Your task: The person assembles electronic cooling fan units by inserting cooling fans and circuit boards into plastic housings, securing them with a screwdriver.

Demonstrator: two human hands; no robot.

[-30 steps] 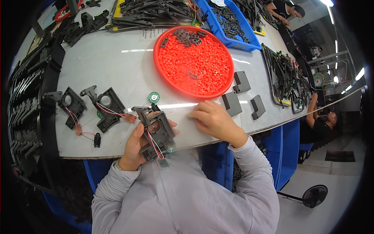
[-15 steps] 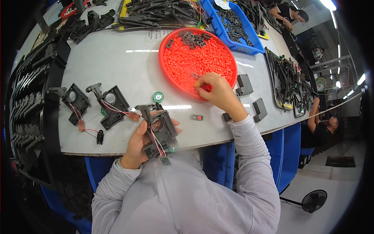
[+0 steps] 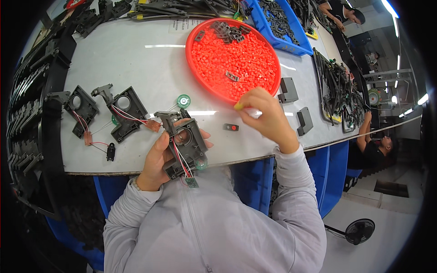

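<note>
My left hand [image 3: 156, 159] is closed around a dark grey plastic housing [image 3: 187, 148] with a round opening. Red and white wires run down it to a small green circuit board [image 3: 191, 182]. Just off the near rim of a round red tray [image 3: 190, 60], my right hand [image 3: 265, 117] has thumb and forefinger pinched together, a yellow patch at the fingertips. Anything inside the pinch is too small to make out. Small red plastic pieces [image 3: 214, 68] fill the tray, and one grey clip [image 3: 232, 76] lies on them. A grey clip with a red piece in it [image 3: 231, 128] rests on the table.
Two similar wired housings [image 3: 129, 113] [image 3: 85, 110] lie at left, near a green round part [image 3: 183, 101]. Two grey blocks [image 3: 288, 90] [image 3: 305, 121] sit right of the tray. Behind stands a blue bin [image 3: 302, 48] of dark parts. A black rack [image 3: 54, 63] borders the left; co-workers sit at far right.
My right hand has drawn back from inside the tray toward me and to the right, uncovering the grey clip on the red pieces. My left hand keeps hold of the housing.
</note>
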